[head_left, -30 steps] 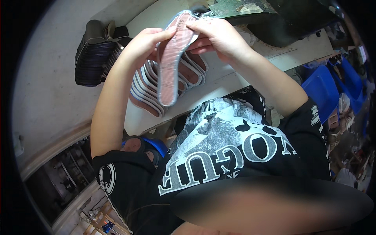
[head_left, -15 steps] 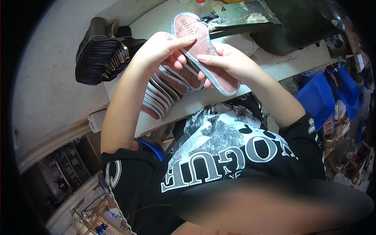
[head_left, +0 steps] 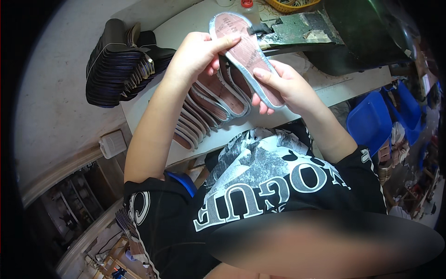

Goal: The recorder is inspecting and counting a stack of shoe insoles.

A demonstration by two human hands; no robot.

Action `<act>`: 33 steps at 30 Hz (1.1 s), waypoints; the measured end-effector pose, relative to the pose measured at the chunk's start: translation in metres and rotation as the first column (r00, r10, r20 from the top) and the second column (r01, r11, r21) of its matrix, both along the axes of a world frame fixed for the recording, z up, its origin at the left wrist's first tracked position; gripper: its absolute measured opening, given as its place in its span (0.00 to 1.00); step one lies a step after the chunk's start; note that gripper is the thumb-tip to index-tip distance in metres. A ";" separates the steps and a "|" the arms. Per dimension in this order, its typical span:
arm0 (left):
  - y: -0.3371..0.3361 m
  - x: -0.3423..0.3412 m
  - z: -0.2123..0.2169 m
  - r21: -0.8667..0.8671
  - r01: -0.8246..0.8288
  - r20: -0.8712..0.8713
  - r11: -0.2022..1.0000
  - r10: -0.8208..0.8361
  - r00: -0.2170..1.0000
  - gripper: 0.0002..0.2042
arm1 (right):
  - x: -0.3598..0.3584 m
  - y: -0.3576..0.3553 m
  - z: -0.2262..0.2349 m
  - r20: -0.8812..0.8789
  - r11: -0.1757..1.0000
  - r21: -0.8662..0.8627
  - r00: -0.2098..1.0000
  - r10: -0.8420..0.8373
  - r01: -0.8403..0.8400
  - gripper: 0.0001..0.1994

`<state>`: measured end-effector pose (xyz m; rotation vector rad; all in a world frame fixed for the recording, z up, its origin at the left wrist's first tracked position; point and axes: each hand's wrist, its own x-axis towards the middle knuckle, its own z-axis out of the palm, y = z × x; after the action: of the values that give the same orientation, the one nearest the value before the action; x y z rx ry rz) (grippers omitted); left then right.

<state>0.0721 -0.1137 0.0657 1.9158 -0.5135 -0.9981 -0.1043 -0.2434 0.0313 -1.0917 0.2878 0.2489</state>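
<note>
A shoe insole (head_left: 251,53) is held up over the table, slanting from upper left to lower right. Its face is pinkish brown with faint print, and its rim is silvery grey. My left hand (head_left: 200,52) pinches its left edge near the upper end, thumb on the face. Closer to the lower end, my right hand (head_left: 290,86) grips the opposite edge, its thumb across the face and fingertips showing below. Beneath and to the left, a row of similar insoles (head_left: 218,90) leans together on the table, partly hidden by my left hand and forearm.
Left of the row lies a tied bundle of dark soles (head_left: 109,69). A green machine (head_left: 304,32) stands on the white table (head_left: 367,76) behind the held insole. Farther back are a red-capped bottle (head_left: 247,5) and a yellow basket (head_left: 290,5). Blue chairs (head_left: 371,118) stand at right.
My right thumb has shifted along the insole toward its lower end. The insole has tilted a little and moved slightly away from me, both hands still on it. The whole view has shifted slightly.
</note>
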 end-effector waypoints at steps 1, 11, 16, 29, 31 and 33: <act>0.000 0.002 0.001 0.000 0.002 0.034 1.000 -0.002 0.999 0.20 | 0.004 0.004 0.003 0.017 1.000 0.015 1.000 -0.017 0.016 0.18; 0.039 -0.053 -0.012 -0.565 -0.377 -0.368 0.734 0.185 0.911 0.14 | -0.008 0.048 0.008 0.229 0.992 -0.125 0.973 0.005 0.024 0.14; 0.043 -0.082 -0.013 -0.647 -0.392 -0.279 0.654 0.276 0.920 0.13 | -0.001 0.021 0.023 0.369 0.865 -0.390 0.914 -0.169 0.317 0.09; 0.034 -0.105 -0.014 -0.690 -0.108 0.216 0.716 0.346 0.913 0.09 | 0.005 -0.013 0.051 0.331 0.572 -0.810 0.904 0.269 0.127 0.07; 0.036 -0.105 -0.010 -0.728 -0.250 -0.001 0.638 0.363 0.932 0.11 | 0.009 -0.012 0.040 0.344 0.830 -0.547 0.933 0.104 0.109 0.06; 0.037 -0.104 -0.011 -0.737 -0.306 -0.084 0.602 0.367 0.926 0.12 | 0.012 -0.013 0.042 0.224 0.966 -0.247 0.974 -0.020 0.077 0.05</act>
<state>-0.0322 -0.0766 0.0549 1.2237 -0.4744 -0.3532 -0.0923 -0.2561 0.0729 -1.3531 0.1502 0.0452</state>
